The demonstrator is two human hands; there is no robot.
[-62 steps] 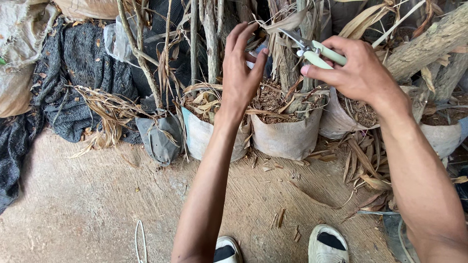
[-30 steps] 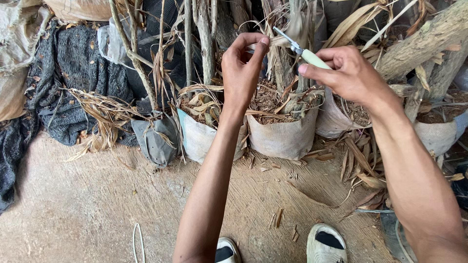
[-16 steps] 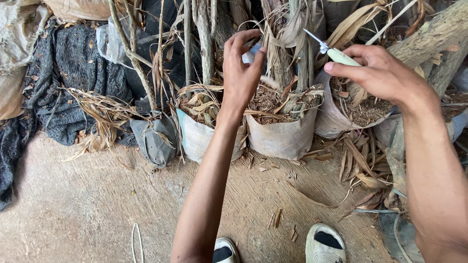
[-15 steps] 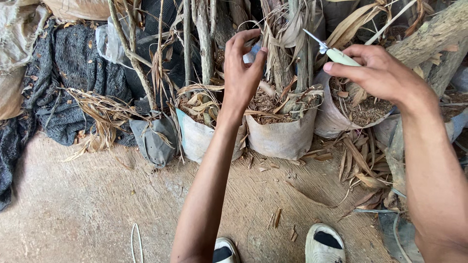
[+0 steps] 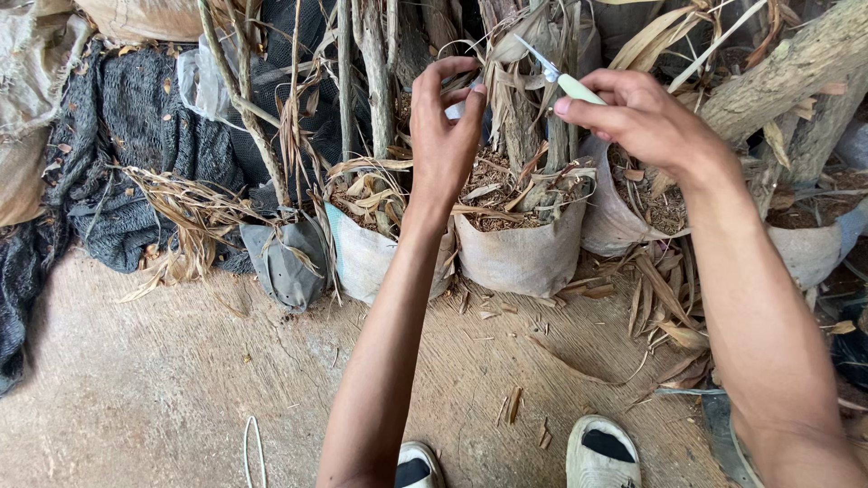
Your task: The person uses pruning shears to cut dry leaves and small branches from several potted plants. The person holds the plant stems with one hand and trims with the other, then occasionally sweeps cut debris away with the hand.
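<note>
the knife (image 5: 562, 79), a small blade with a pale green handle, sits at the upper centre of the frame, pinched firmly in the right hand (image 5: 646, 122) with its tip aimed up-left at the stems (image 5: 523, 122) rising from the middle grow bag (image 5: 520, 258). the left hand (image 5: 443, 145), just left of it, has thumb and fingers curled nearly closed around something pale and small that i cannot make out, near the same stems. to work well here, i judge the left fingers should stay clear of the blade's line, the stem be steadied, and the cut pushed away from the hand.
</note>
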